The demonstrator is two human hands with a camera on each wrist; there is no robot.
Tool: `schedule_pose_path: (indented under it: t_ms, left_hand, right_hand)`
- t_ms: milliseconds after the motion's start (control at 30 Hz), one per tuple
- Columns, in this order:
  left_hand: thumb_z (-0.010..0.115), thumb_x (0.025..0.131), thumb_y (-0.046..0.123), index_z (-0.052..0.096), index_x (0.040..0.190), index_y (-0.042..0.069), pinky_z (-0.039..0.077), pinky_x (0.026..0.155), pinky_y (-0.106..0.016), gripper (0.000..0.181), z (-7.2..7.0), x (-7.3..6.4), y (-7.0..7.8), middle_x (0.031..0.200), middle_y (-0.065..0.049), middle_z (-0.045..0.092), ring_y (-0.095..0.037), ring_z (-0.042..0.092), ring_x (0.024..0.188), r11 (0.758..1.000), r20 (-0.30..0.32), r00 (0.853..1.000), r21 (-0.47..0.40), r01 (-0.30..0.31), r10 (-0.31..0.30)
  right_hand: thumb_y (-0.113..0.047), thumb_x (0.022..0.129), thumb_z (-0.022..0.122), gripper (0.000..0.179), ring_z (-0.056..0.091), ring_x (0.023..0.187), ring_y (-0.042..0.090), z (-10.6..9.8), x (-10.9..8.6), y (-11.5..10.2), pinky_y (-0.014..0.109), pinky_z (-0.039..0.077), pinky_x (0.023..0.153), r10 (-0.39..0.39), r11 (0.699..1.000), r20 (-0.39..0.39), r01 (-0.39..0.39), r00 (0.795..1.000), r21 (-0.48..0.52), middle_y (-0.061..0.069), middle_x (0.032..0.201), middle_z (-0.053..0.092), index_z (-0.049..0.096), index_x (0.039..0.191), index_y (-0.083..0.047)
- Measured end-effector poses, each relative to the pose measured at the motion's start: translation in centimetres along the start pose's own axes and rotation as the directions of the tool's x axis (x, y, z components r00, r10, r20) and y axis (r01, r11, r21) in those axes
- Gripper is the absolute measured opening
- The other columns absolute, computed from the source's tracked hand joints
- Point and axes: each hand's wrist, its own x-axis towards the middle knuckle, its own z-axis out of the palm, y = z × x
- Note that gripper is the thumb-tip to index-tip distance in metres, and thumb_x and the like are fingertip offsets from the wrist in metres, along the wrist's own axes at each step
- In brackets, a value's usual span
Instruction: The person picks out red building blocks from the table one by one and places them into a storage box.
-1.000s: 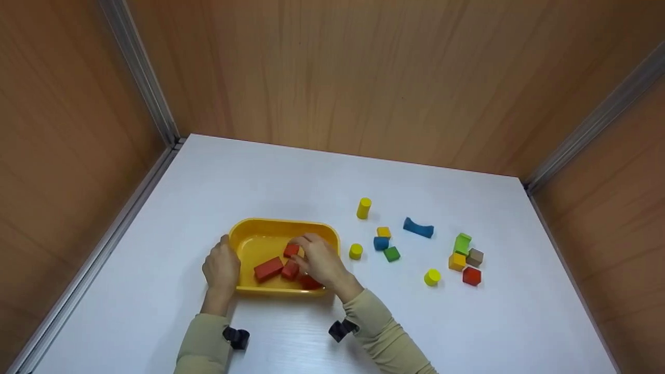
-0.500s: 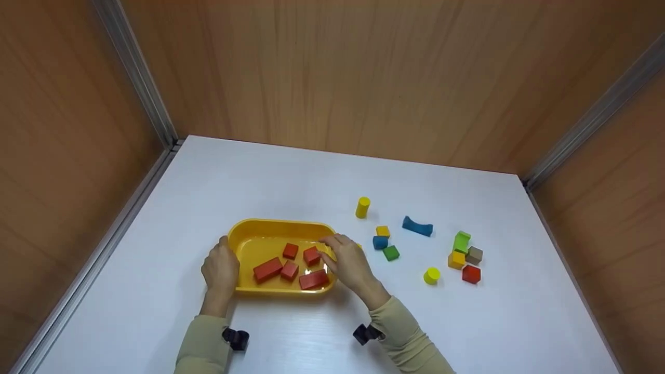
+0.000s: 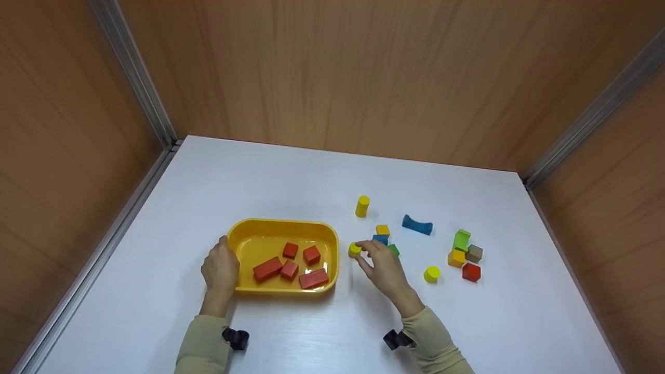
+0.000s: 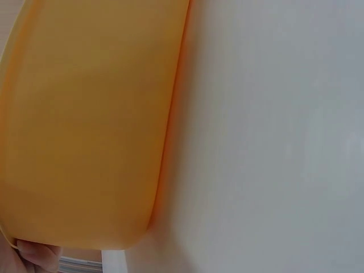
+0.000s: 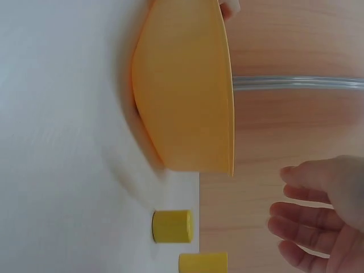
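My left hand [image 3: 221,267] grips the left end of a yellow plastic tray [image 3: 283,222]; in the left wrist view a fingertip [image 4: 37,254] shows at its rim. Red cubes [image 3: 311,254] and two longer red blocks [image 3: 267,269] lie inside. To the right of the tray, my right hand [image 3: 384,267] is over the table beside a short yellow cylinder [image 3: 354,250]. In the right wrist view the fingers [image 5: 307,222] are spread and hold nothing; the cylinder [image 5: 172,226] stands on the tabletop, apart from them.
Behind the right hand are a blue block [image 3: 381,239], a green block [image 3: 393,250] and an orange cube [image 3: 383,230]. A taller yellow cylinder [image 3: 362,206] and a blue arch [image 3: 417,225] stand farther back. Several blocks cluster around a red one [image 3: 471,272] at right. Wooden walls enclose the table.
My right hand has left the tray and moved right to the short yellow cylinder. A red cube it had been over now lies in the tray. The left hand stays put.
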Motion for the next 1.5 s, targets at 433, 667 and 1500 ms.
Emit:
schedule_pose_path:
  t_ms: [433,667,1500]
  left_hand:
    - [0.045,0.084,-0.006,0.05,0.108,-0.011,0.047,0.052,-0.048,0.025,0.0,-0.1,-0.1,0.086,-0.027,0.059,-0.042,0.059,0.07,0.999,-0.035,0.999,-0.011,-0.04,0.04]
    - [0.045,0.085,-0.005,0.049,0.109,-0.01,0.047,0.055,-0.049,0.025,0.0,0.0,0.0,0.087,-0.027,0.059,-0.042,0.059,0.072,1.0,-0.029,0.999,0.003,-0.026,0.026]
    - [0.044,0.086,-0.005,0.05,0.106,-0.01,0.046,0.052,-0.05,0.022,0.0,-0.2,0.0,0.083,-0.027,0.059,-0.044,0.058,0.069,0.999,-0.058,0.997,-0.007,-0.047,0.046]
  right_hand:
    - [-0.008,0.077,0.068,0.027,0.057,0.073,0.022,-2.5,-3.3,4.6,0.029,0.05,0.065,0.131,0.991,-0.096,-0.133,0.987,-0.021,0.009,0.088,0.06,0.061,0.102,-0.004]
    - [-0.012,0.079,0.066,0.029,0.058,0.078,0.024,-4.2,-4.7,6.7,0.033,0.05,0.069,0.32,0.945,-0.11,-0.326,0.941,-0.038,0.012,0.095,0.06,0.06,0.106,-0.005]
    - [-0.009,0.079,0.063,0.035,0.049,0.085,0.041,-7.1,-8.1,14.3,0.052,0.044,0.068,0.606,0.762,-0.275,-0.644,0.746,-0.068,0.03,0.097,0.048,0.054,0.109,0.007]
